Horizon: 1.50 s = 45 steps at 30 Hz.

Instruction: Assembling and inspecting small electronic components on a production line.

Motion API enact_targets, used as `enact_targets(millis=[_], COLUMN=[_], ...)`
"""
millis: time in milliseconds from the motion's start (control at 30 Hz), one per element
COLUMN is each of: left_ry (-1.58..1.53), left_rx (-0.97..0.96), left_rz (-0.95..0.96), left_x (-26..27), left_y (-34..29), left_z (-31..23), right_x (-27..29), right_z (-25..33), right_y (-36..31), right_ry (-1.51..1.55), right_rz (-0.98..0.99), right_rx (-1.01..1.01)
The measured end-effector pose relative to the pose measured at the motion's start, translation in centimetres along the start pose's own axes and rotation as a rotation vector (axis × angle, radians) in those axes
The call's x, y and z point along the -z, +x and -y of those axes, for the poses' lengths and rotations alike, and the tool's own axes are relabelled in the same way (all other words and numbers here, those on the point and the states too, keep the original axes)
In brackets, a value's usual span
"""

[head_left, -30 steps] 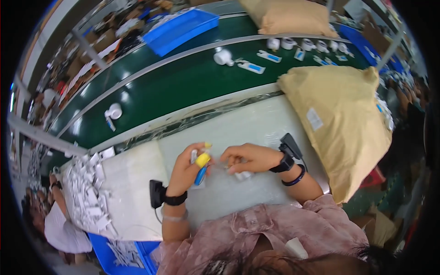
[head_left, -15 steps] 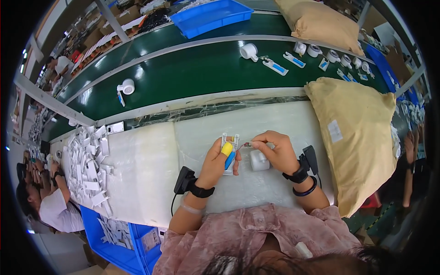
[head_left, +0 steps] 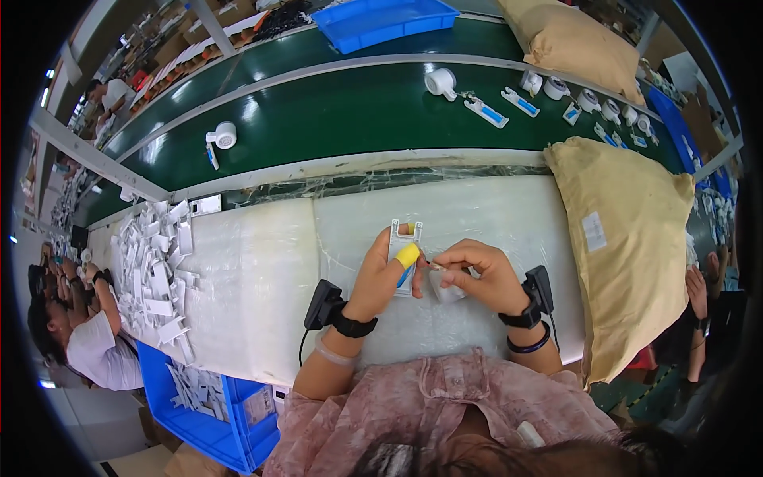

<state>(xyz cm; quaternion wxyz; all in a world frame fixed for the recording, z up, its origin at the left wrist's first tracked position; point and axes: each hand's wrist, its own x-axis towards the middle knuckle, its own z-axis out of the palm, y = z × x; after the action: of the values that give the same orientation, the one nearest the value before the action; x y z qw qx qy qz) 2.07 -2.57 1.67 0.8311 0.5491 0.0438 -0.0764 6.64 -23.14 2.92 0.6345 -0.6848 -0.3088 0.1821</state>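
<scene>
My left hand [head_left: 380, 278], its thumb in a yellow finger cover [head_left: 407, 255], grips a slim white plastic housing [head_left: 400, 243] with a blue piece [head_left: 406, 275] inside. The housing's two-pronged end points away from me. Close to its right side, my right hand [head_left: 486, 278] is closed in a pinch on a small wired part [head_left: 431, 263], mostly hidden by the fingertips. Below those fingers a white round unit [head_left: 447, 291] rests on the covered table, partly hidden by the hand.
White plastic housings [head_left: 155, 274] lie heaped at the left, above a blue bin [head_left: 163, 385]. A big tan sack [head_left: 628, 246] stands at the right. Across the green conveyor [head_left: 318, 119] sit several white round units [head_left: 441, 83] with wired housings. Co-workers are at both sides.
My right hand has come closer to the housing, now partly covering the round unit. The housing has turned in my left hand, and the whole view has shifted slightly.
</scene>
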Motion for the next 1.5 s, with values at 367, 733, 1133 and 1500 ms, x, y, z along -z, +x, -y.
enact_targets(millis=[367,733,1133,1500], left_ry=[0.144,0.272,0.373,0.335], left_rx=[-0.017,-0.106,-0.165,-0.188], left_rz=[0.005,0.101,0.145,0.105], left_x=[-1.2,-1.7,-2.2,-2.1], left_y=[-0.7,-1.5,-1.8,-1.7], left_z=[0.8,0.7,0.2,1.3], right_x=[-2.0,-1.7,-1.7,-1.8], right_z=[-0.4,-1.0,-1.1,-1.4], right_y=[-0.3,-0.4,-0.5,-0.5], right_ry=[-0.663,-0.614,-0.605,-0.576], right_rz=[-0.542,-0.394,-0.431,-0.422], right_rx=[0.367,0.559,0.552,0.533])
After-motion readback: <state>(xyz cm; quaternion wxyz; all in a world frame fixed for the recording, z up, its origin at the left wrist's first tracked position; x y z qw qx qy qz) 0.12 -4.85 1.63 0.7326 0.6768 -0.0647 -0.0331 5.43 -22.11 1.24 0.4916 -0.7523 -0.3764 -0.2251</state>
